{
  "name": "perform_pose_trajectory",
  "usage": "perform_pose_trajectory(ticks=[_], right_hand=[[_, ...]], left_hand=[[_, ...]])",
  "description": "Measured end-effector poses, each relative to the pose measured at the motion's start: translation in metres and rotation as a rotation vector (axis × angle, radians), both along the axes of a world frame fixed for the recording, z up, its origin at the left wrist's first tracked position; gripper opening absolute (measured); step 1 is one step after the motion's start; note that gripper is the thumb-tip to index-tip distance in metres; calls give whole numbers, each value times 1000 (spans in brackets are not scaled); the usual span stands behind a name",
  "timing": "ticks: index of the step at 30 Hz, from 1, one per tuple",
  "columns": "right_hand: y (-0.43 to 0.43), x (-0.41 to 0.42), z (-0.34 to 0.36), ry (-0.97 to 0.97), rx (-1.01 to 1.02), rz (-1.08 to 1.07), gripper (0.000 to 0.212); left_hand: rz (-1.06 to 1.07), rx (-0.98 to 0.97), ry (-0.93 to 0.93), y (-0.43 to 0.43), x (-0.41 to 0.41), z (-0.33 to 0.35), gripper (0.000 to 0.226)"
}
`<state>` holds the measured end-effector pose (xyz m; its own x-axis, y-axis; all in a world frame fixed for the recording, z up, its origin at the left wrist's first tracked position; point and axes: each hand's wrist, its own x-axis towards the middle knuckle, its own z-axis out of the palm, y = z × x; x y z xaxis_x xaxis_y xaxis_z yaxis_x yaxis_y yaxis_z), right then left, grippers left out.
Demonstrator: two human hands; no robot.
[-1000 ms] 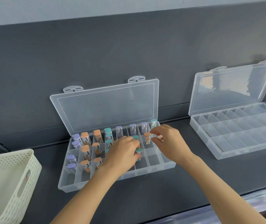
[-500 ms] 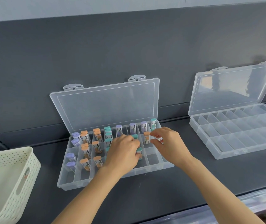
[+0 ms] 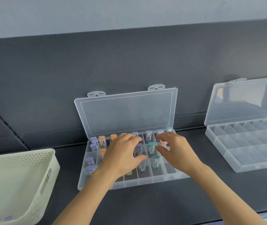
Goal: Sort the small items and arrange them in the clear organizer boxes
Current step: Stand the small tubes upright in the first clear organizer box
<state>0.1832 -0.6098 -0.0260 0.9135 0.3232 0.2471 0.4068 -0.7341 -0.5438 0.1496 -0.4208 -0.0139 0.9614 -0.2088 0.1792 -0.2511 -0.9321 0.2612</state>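
Orange-capped vial [image 3: 163,143] between right fingers [image 3: 159,149]

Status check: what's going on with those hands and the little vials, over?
Left hand open, hovering over the vials. Right hand pinching orange-capped vial in the left organizer box. Nothing visibly blocking.

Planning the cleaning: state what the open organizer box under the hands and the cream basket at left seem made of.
Organizer box: likely hard clear plastic, slightly glossy; the dark wall shows through its lid. Cream basket: probably moulded plastic, matt; regular rows of holes and a cut-out handle.
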Motion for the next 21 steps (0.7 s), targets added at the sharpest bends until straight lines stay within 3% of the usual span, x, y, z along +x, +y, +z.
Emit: perform_pose_trajectory(ticks=[10,21], right_hand=[[84,-21,22,-19,-103,171,44],[167,-46,24,-26,-133,256,39]], left_hand=[[68,25,-27,88,-27,19,62],[190,-14,-1,181,-63,17,58]])
